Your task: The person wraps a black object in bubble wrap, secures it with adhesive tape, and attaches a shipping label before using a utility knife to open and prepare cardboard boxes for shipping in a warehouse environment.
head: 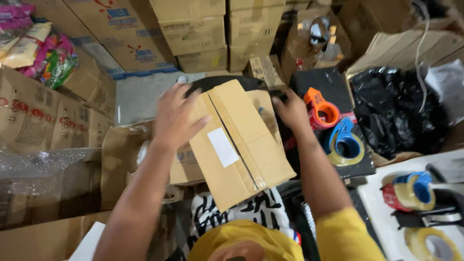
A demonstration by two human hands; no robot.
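Note:
A small brown cardboard box [241, 140] with a white label and a taped seam lies tilted in front of me, on top of another carton. My left hand [175, 116] rests flat on its left top edge, fingers spread. My right hand [291, 110] grips the box's far right side, with its fingers partly hidden behind the box. An orange tape dispenser [321, 110] and a blue one with a yellowish tape roll [344, 144] sit just right of my right hand on a black surface [328, 87].
Stacked cartons [203, 34] stand at the back and cartons [48, 116] line the left, with colourful packets [43, 53] on top. Bubble wrap [43, 179] lies lower left. A black plastic bag [396, 111] fills a box at right. More tape rolls [411, 191] lie on a white surface.

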